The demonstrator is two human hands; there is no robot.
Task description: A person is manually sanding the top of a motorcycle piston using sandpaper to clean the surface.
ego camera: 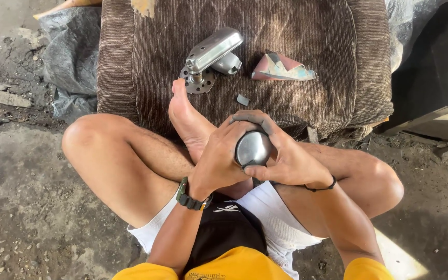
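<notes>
A: OK, status on the hands?

B: Both closed on 1 part. Left hand [219, 158] wraps the rounded metal piece [253, 148] from the left, fingers curled tight around it. Right hand [286, 155] clamps it from the right, fingers hooked over the far side, thumb under the near edge. Piece sits centre frame, just above the person's crossed legs, only its shiny domed end visible.

A: Anything else around?

B: Brown ribbed cushion [317, 46] on the far side. On it, far left: 1 metal lever handle [211, 54] with a round perforated base plate. Right of that, a crumpled scrap of sandpaper [281, 68], reddish with pale blue-grey patches, roughly triangular, no readable label. 1 small grey chip [242, 99] lies near it, closer to the hands. Bare foot [187, 116] rests on the cushion's near edge, just beside the handle base.

A: Wrists?

B: Dark green watch [190, 197] on the left, thin black band [322, 186] on the right. Rough concrete floor [22, 207] all round.
</notes>
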